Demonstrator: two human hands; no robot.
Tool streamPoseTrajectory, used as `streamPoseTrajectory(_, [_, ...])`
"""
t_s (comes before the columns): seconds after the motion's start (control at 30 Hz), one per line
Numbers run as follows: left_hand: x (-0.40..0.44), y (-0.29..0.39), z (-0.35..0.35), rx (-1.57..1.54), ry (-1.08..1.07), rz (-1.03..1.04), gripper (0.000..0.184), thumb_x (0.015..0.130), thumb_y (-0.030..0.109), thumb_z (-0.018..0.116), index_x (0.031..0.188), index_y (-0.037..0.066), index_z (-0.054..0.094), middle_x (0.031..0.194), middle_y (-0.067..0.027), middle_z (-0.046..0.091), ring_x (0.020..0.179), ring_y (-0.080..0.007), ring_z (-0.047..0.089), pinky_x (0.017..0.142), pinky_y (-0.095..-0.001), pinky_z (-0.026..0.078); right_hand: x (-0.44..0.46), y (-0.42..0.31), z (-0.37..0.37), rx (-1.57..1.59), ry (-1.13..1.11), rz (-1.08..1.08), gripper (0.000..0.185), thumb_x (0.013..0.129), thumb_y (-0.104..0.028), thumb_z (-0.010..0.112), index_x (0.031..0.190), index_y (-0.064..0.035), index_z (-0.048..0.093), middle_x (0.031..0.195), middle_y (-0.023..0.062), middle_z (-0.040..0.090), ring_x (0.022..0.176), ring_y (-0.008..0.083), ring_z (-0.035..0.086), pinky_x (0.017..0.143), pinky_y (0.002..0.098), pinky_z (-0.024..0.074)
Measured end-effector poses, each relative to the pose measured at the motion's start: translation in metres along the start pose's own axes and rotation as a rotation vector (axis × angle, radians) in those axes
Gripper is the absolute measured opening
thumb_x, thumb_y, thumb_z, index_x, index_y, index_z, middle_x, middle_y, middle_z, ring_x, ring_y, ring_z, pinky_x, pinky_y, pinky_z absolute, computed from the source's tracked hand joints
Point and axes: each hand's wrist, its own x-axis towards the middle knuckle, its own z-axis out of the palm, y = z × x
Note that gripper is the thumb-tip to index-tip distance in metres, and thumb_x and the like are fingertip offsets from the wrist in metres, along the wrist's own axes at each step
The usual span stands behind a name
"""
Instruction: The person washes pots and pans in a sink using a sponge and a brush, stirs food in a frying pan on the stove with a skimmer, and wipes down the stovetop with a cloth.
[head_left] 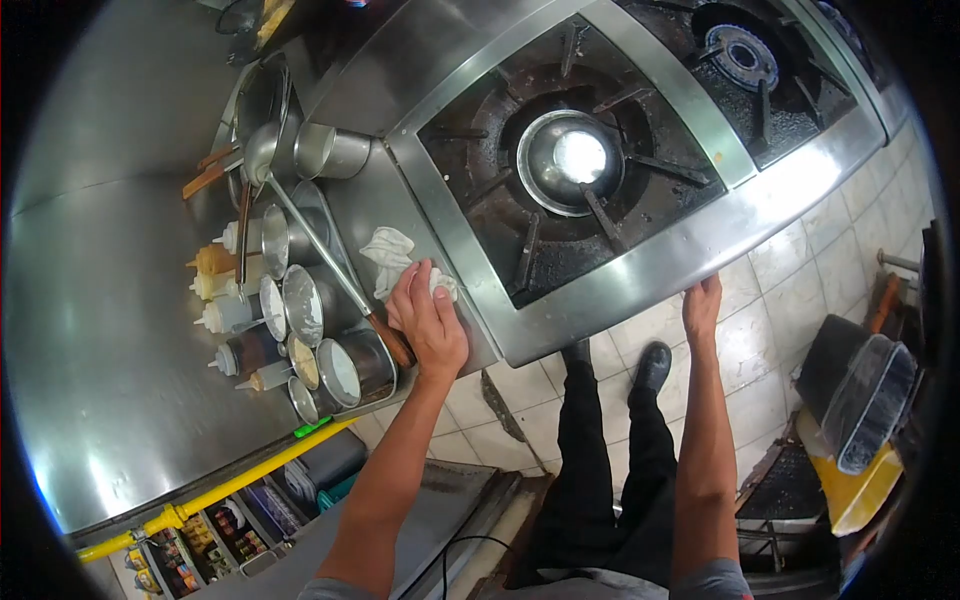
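Observation:
My left hand (430,325) is closed over a crumpled white cloth (387,246) on the steel strip beside the stove (600,335). Part of the cloth sticks out past the fingertips. Close to that hand lies the wooden handle of a long ladle (320,243). At the stove's front edge is my right hand (703,303), its fingers curled in under the rim; whatever they grip is hidden. A shiny round metal bowl-like piece (560,165) sits in the middle of the nearer burner, among the black grate arms. No flame shows there.
Left of the stove stand several metal containers (303,305) with sauces and powders, and several squeeze bottles (225,315). A steel pot (333,152) is behind them. A second burner (742,58) lies to the right. A yellow pipe (215,500) runs below the counter. Bins (860,390) stand at right.

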Motion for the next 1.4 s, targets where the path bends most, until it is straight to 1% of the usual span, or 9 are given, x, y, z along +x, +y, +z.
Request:
streamPoseTrajectory(0.4, [0.001,0.004,-0.002,0.009,-0.004,-0.008,0.041,0.103,0.021,0.047,0.139,0.003,0.057,0.139,-0.018,0.052,0.127,-0.0356,0.044,0.11,-0.048,0.029,0.0,-0.005,0.006,0.079,0.048,0.039,0.049,0.1,-0.034,0.052,0.123,0.0087,0.056,0.102,0.0097,0.065,0.085,0.0148,0.056,0.073,0.0299,0.0451])
streamPoseTrajectory(0.5, [0.0,0.002,-0.001,0.014,-0.002,-0.003,0.041,0.103,0.021,0.047,0.139,0.003,0.057,0.139,-0.018,0.052,0.126,-0.0357,0.044,0.11,-0.0479,0.029,-0.001,-0.007,0.004,0.073,0.037,0.056,0.048,0.1,-0.033,0.052,0.124,0.0087,0.055,0.101,0.0091,0.065,0.085,0.0149,0.056,0.073,0.0297,0.0451])
streamPoseTrajectory(0.57, [0.0,0.001,0.0,0.016,-0.001,-0.001,0.041,0.104,0.022,0.046,0.139,0.003,0.057,0.139,-0.0181,0.052,0.126,-0.0357,0.044,0.11,-0.0479,0.029,0.0,-0.004,0.001,0.103,0.003,0.068,0.049,0.105,-0.035,0.054,0.13,0.008,0.052,0.114,0.017,0.067,0.099,0.0229,0.066,0.087,0.0363,0.0551])
streamPoseTrajectory(0.8, [0.0,0.003,-0.002,0.016,0.001,-0.008,0.042,0.104,0.023,0.047,0.139,0.003,0.057,0.138,-0.018,0.052,0.126,-0.0359,0.045,0.11,-0.0471,0.03,-0.004,0.002,0.003,0.161,0.01,0.032,0.051,0.105,-0.033,0.055,0.136,0.0055,0.046,0.117,0.0165,0.064,0.1,0.0222,0.064,0.086,0.0362,0.055])
streamPoseTrajectory(0.87, [0.001,0.003,-0.003,0.022,0.01,-0.019,0.042,0.104,0.023,0.047,0.139,0.002,0.057,0.138,-0.018,0.052,0.126,-0.0362,0.045,0.109,-0.0471,0.03,-0.004,0.005,0.005,0.228,0.032,0.046,0.056,0.1,-0.033,0.055,0.141,0.0046,0.045,0.123,0.0125,0.061,0.101,0.0181,0.057,0.084,0.0307,0.0477])
streamPoseTrajectory(0.9, [0.001,0.004,-0.003,0.021,0.009,-0.015,0.042,0.104,0.023,0.047,0.139,0.002,0.057,0.138,-0.018,0.052,0.127,-0.0363,0.045,0.109,-0.0472,0.03,-0.003,0.006,0.002,0.184,-0.001,0.093,0.059,0.101,-0.035,0.055,0.143,0.0038,0.044,0.128,0.0139,0.06,0.11,0.0216,0.058,0.093,0.0339,0.0476])
streamPoseTrajectory(1.03, [0.002,0.003,-0.002,-0.014,0.033,-0.014,0.041,0.102,0.024,0.049,0.136,0.004,0.059,0.138,-0.0156,0.052,0.126,-0.0363,0.045,0.106,-0.0504,0.031,0.001,0.007,0.004,-0.027,0.049,-0.262,0.054,0.098,-0.013,0.063,0.144,0.0017,0.038,0.118,0.0182,0.066,0.107,0.0259,0.066,0.091,0.0372,0.054])
streamPoseTrajectory(1.13, [0.002,0.005,-0.004,0.017,0.006,-0.014,0.042,0.104,0.024,0.047,0.138,0.002,0.057,0.139,-0.0185,0.052,0.127,-0.0366,0.045,0.108,-0.0477,0.03,-0.004,-0.011,0.002,-0.166,0.063,-0.221,0.06,0.093,-0.005,0.064,0.145,-0.0007,0.035,0.113,0.0217,0.067,0.105,0.0313,0.068,0.092,0.0396,0.0544])
streamPoseTrajectory(1.4, [0.002,0.004,-0.003,0.017,0.004,-0.013,0.043,0.104,0.025,0.047,0.138,0.002,0.057,0.138,-0.0186,0.053,0.127,-0.0362,0.045,0.108,-0.0476,0.03,-0.005,-0.012,0.004,-0.181,0.068,-0.237,0.058,0.093,-0.009,0.065,0.143,-0.001,0.036,0.115,0.0236,0.067,0.103,0.0347,0.069,0.093,0.0418,0.0546])
